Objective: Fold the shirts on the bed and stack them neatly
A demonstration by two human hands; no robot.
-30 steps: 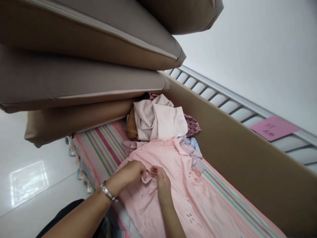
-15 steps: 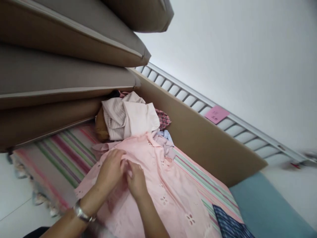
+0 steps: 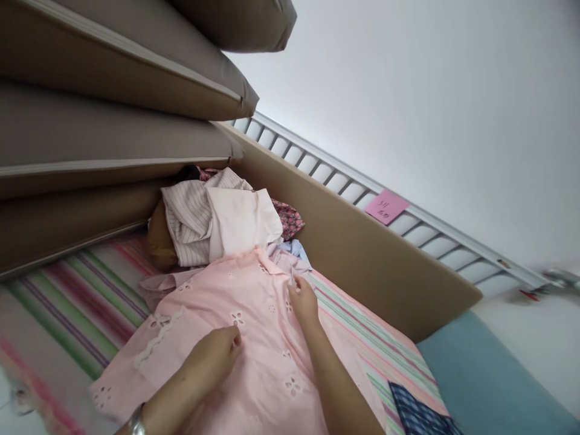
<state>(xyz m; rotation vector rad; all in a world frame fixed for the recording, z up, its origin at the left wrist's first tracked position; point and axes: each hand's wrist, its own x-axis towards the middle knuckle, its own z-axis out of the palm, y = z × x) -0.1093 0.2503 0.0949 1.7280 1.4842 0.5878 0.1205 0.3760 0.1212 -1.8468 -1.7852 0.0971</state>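
A pink garment [image 3: 254, 338] with eyelet flowers and a scalloped sleeve lies spread on a striped cloth [image 3: 67, 308]. My left hand [image 3: 215, 356] rests on its middle with the fingers curled and pressed into the fabric. My right hand [image 3: 302, 302] sits farther up near the collar, its fingertips pinching the pink cloth at the edge. A silver bracelet [image 3: 136, 423] circles my left wrist.
A heap of folded clothes [image 3: 217, 220], striped, cream and patterned, lies beyond the pink garment. Brown cushions [image 3: 104, 145] are stacked on the left. A brown board [image 3: 362, 248] runs along the right, with a white slatted rail and pink note [image 3: 386, 206] behind. Dark blue cloth [image 3: 419, 417] lies lower right.
My hands were together at the garment's sleeve; now they are apart, the right moved up toward the collar, the left lower. The sleeve lies flat. The camera has swung right.
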